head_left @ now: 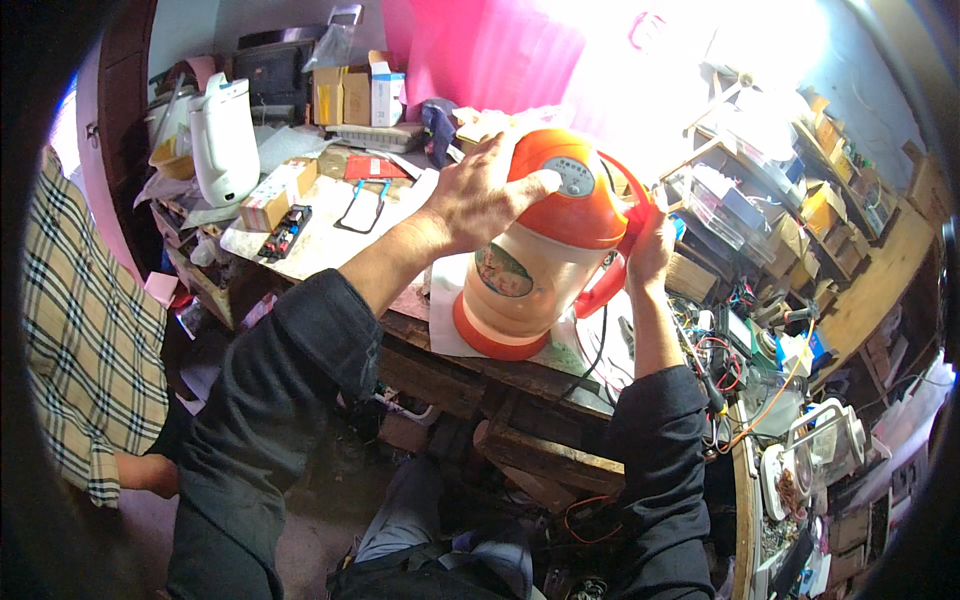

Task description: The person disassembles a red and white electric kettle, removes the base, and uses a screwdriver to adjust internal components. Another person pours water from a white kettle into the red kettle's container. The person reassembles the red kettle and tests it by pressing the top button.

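Note:
A soymilk maker (535, 270) with an orange head, cream body and orange base stands on a white sheet near the table's front edge. My left hand (480, 195) grips the left side of its head, the thumb resting by the grey button panel (570, 176). Around the upper part of the orange handle (632, 200), at the right, my right hand (650, 245) is closed; some of its fingers are hidden. An oval picture label (503, 271) marks the body. From near the handle a black cord (598, 350) runs down over the table edge.
At the left a person in a checked shirt (95, 320) stands close. A white kettle-like appliance (222, 140), a cardboard box (280, 195) and a blue-handled tool (363, 206) lie farther left on the table (320, 235). Crowded shelves (870, 290), wires and a glass jug (825, 440) fill the right.

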### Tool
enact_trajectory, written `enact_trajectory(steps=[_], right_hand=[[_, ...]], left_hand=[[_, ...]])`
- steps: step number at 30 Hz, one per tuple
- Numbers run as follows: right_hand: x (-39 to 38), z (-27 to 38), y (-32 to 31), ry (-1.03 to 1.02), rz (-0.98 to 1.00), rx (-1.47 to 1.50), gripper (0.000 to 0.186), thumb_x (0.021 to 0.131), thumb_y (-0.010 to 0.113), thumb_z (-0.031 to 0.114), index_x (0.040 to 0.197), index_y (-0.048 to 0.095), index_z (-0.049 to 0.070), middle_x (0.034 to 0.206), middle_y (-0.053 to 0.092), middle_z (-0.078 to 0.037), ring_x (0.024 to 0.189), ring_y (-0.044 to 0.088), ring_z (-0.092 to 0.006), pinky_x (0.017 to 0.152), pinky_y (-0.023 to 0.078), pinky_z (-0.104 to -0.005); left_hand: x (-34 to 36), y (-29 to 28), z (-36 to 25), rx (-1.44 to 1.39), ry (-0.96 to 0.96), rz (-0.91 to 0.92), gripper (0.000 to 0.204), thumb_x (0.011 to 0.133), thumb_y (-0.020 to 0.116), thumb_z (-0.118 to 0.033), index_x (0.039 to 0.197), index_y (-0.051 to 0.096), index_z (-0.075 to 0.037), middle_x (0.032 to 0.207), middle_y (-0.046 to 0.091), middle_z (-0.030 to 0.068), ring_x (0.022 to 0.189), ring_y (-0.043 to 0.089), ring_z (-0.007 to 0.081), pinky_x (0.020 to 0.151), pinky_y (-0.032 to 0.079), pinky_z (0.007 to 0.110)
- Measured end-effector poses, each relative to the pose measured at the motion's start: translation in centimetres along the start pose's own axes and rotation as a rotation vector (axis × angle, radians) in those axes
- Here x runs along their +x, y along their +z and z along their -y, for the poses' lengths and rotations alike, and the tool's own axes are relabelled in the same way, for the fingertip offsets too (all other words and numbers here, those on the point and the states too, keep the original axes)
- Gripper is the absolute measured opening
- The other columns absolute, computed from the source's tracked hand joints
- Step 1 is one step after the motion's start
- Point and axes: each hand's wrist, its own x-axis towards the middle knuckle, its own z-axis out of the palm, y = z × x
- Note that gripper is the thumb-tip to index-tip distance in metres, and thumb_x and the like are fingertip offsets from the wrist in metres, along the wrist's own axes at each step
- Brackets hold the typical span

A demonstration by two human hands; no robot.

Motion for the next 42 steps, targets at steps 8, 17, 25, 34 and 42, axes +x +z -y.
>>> enact_trajectory(steps=[8, 17, 25, 34, 42], right_hand=[[0.1, 0.2, 0.1, -0.008, -0.015, -0.054, 0.053, 0.1, 0.053, 0.057, 0.083, 0.066, 0.008, 0.072, 0.065, -0.004, 0.062, 0.063, -0.0141, 0.058, 0.051, -0.0287], [-0.4, 0.6, 0.4, -0.016, 0.002, 0.01, 0.055, 0.1, 0.054, 0.058, 0.084, 0.067, 0.006, 0.073, 0.066, -0.003, 0.059, 0.06, -0.0121, 0.056, 0.048, -0.0268], [0.1, -0.2, -0.1, -0.021, 0.001, -0.022, 0.052, 0.101, 0.052, 0.055, 0.088, 0.067, 0.007, 0.077, 0.068, -0.005, 0.063, 0.065, -0.0154, 0.062, 0.053, -0.0294], [0.2, -0.1, -0.1, 0.012, 0.009, -0.001, 0.051, 0.099, 0.053, 0.055, 0.087, 0.067, 0.008, 0.076, 0.067, -0.005, 0.062, 0.065, -0.0158, 0.059, 0.053, -0.0292], [0.3, -0.3, -0.2, 0.005, 0.013, -0.018, 0.052, 0.1, 0.052, 0.056, 0.086, 0.067, 0.008, 0.077, 0.068, -0.004, 0.061, 0.064, -0.015, 0.057, 0.051, -0.0278]], left_hand=[[-0.2, 0.1, 0.2, -0.013, -0.071, 0.008, 0.066, 0.097, 0.054, -0.043, 0.155, 0.038, -0.015, 0.153, 0.045, 0.0238, 0.145, 0.039, 0.0388, 0.122, 0.03, 0.045], [-0.2, 0.0, 0.0, 0.02, -0.102, 0.001, 0.065, 0.096, 0.054, -0.041, 0.154, 0.039, -0.015, 0.151, 0.047, 0.0239, 0.142, 0.044, 0.0394, 0.121, 0.032, 0.045], [-0.3, 0.0, -0.2, 0.01, -0.1, 0.006, 0.065, 0.096, 0.053, -0.04, 0.155, 0.038, -0.015, 0.15, 0.048, 0.0233, 0.141, 0.046, 0.0382, 0.121, 0.032, 0.045], [-0.2, -0.1, -0.5, 0.025, -0.087, 0.011, 0.067, 0.096, 0.053, -0.041, 0.156, 0.037, -0.015, 0.152, 0.046, 0.023, 0.142, 0.046, 0.0375, 0.122, 0.031, 0.045], [0.0, 0.0, -0.2, 0.007, -0.072, -0.005, 0.066, 0.096, 0.054, -0.041, 0.155, 0.039, -0.015, 0.148, 0.047, 0.0235, 0.142, 0.043, 0.0386, 0.122, 0.029, 0.045]])
